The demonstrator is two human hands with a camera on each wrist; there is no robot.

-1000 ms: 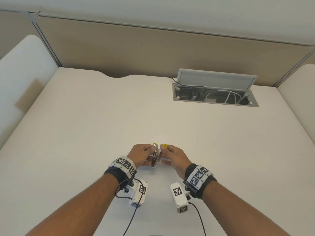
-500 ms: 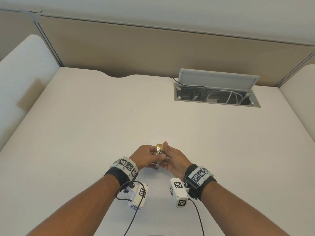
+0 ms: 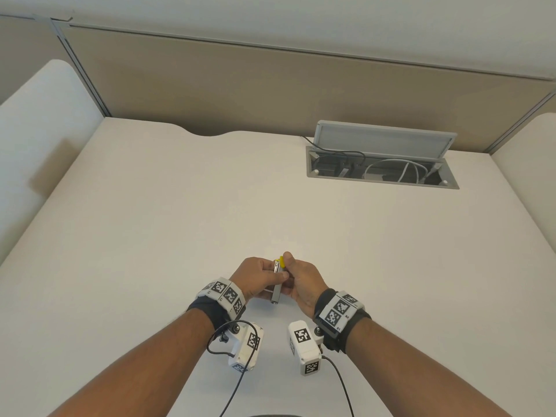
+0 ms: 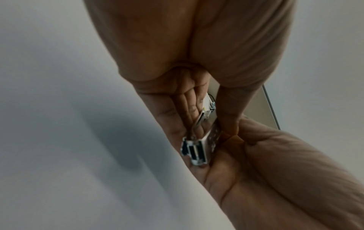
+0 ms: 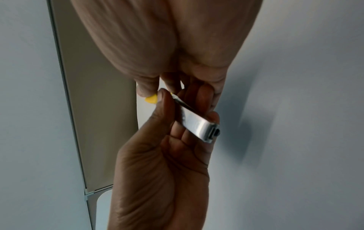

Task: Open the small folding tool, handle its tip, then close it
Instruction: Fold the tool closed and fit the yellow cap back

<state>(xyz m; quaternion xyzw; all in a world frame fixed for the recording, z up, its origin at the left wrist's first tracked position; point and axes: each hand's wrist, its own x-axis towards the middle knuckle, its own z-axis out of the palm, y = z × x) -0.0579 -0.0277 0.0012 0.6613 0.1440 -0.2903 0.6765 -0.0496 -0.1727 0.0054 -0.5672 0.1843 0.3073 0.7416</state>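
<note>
A small silver folding tool (image 3: 277, 282) with a yellow tip (image 3: 282, 261) is held above the white desk (image 3: 180, 221), between both hands. My left hand (image 3: 261, 276) grips its metal body, thumb along one side. My right hand (image 3: 296, 281) pinches it at the yellow end. The left wrist view shows the tool (image 4: 199, 146) end-on, its two halves nearly together, with a thin metal leaf still angled out. From the right wrist, the shiny body (image 5: 194, 123) and yellow tip (image 5: 151, 99) show between the fingers of both hands.
An open cable hatch (image 3: 382, 170) with a raised grey lid and several cables sits at the back right of the desk. Beige partition panels (image 3: 270, 91) close the far edge. White padded dividers stand at both sides. Camera cables hang from my wrists.
The tool's two halves, spread apart a second ago, have come together into one narrow bar. My hands have moved closer to each other around it.
</note>
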